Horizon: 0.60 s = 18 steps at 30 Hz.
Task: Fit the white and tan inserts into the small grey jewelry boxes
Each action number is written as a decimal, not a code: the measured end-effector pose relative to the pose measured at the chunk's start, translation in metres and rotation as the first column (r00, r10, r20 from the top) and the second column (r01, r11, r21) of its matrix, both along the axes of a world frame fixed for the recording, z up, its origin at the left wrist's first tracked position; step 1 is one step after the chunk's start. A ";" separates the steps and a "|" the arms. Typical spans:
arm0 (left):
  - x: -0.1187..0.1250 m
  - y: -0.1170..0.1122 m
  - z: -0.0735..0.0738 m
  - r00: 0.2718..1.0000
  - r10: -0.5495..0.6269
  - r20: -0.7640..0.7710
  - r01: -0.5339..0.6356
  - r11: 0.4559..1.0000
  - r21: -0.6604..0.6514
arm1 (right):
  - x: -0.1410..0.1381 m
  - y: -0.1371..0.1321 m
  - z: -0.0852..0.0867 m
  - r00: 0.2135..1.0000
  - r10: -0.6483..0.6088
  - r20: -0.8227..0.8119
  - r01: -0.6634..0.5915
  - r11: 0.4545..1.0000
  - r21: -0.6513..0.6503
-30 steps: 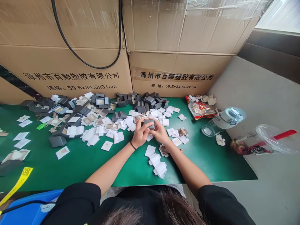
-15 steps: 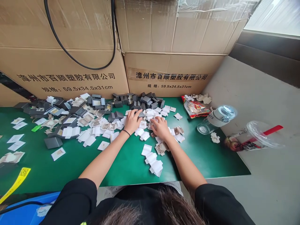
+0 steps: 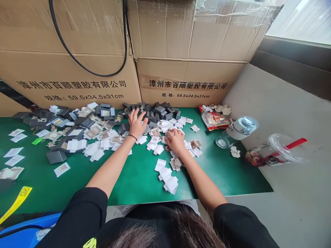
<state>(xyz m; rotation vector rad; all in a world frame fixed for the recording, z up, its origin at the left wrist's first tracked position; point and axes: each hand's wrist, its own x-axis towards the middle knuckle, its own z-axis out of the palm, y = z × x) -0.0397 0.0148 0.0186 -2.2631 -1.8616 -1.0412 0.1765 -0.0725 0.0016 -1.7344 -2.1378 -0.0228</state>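
My left hand [image 3: 138,123] is open, fingers spread, over the near edge of the small dark grey boxes [image 3: 162,110] at the back of the table. It holds nothing that I can see. To its right, my right hand [image 3: 176,141] is closed, its fingers curled down among the small folded white cards [image 3: 155,139]. What is between those fingertips is hidden. Beige crumpled-looking inserts [image 3: 176,163] lie under and beside the right wrist. A separate row of white cards [image 3: 167,176] lies between my forearms, near the front edge.
More grey boxes, some opened, and white cards [image 3: 97,151] spread leftward over the green table [image 3: 139,186]. A red snack bag [image 3: 213,120], clear bottle [image 3: 236,132] and lidded cup with a straw [image 3: 278,151] stand right. Large cartons [image 3: 181,75] form the back wall.
My left hand has moved left and away from me, off the cards, with its fingers spread wider. My right hand stays almost in place, its fingers curled further. The view has shifted slightly.
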 end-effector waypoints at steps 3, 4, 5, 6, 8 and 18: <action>-0.006 0.008 0.000 0.984 0.167 -0.066 -0.173 0.980 -0.103 | 0.000 0.000 0.000 1.000 0.002 0.016 -0.002 1.000 -0.006; -0.007 0.009 0.000 0.980 0.173 -0.100 -0.189 0.966 -0.179 | -0.001 0.000 0.000 1.000 0.003 0.021 -0.003 1.000 -0.008; -0.007 0.011 0.000 0.979 0.161 -0.129 -0.189 0.948 -0.255 | -0.001 0.000 0.000 1.000 0.005 0.026 -0.005 1.000 -0.009; -0.008 0.011 0.001 0.979 0.139 -0.152 -0.182 0.931 -0.316 | -0.001 0.000 0.000 0.999 0.007 0.031 -0.006 1.000 -0.011; -0.008 0.009 0.003 0.977 0.100 -0.188 -0.162 0.922 -0.352 | -0.001 0.000 0.000 0.999 0.009 0.043 -0.008 1.000 -0.017; -0.051 -0.008 0.016 0.920 0.361 -0.154 -0.388 0.896 -0.217 | -0.002 0.000 0.000 0.999 0.028 0.032 -0.028 1.000 -0.014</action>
